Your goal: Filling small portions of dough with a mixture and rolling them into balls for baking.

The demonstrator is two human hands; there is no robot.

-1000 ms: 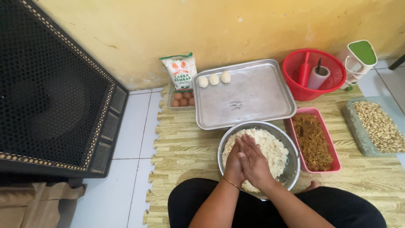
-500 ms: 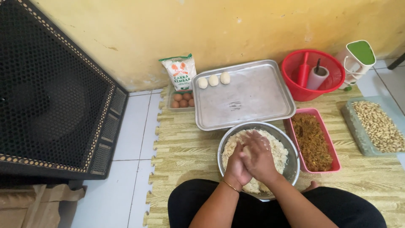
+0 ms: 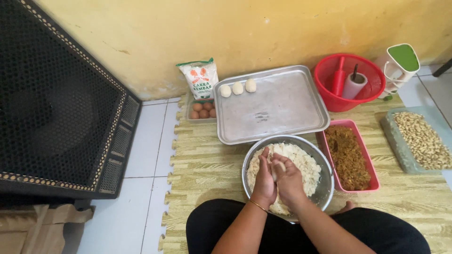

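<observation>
My left hand [image 3: 263, 182] and my right hand [image 3: 288, 178] are pressed together over a metal bowl [image 3: 326, 188] of white dough [image 3: 303, 164]. A small lump of dough [image 3: 277, 170] shows between the palms, held by both hands. Beyond the bowl lies a large metal tray [image 3: 278, 110] with three dough balls [image 3: 238, 88] lined up at its far left corner.
A pink tray of brown filling [image 3: 349, 156] sits right of the bowl, a container of peanuts [image 3: 421, 139] further right. A red basin [image 3: 348, 82] holds a rolling pin and a cup. A flour bag [image 3: 200, 77], an egg box [image 3: 202, 112] and a black speaker [image 3: 56, 108] stand left.
Both hands have shifted slightly against each other over the bowl, rubbing the lump between the palms. The rest has not moved.
</observation>
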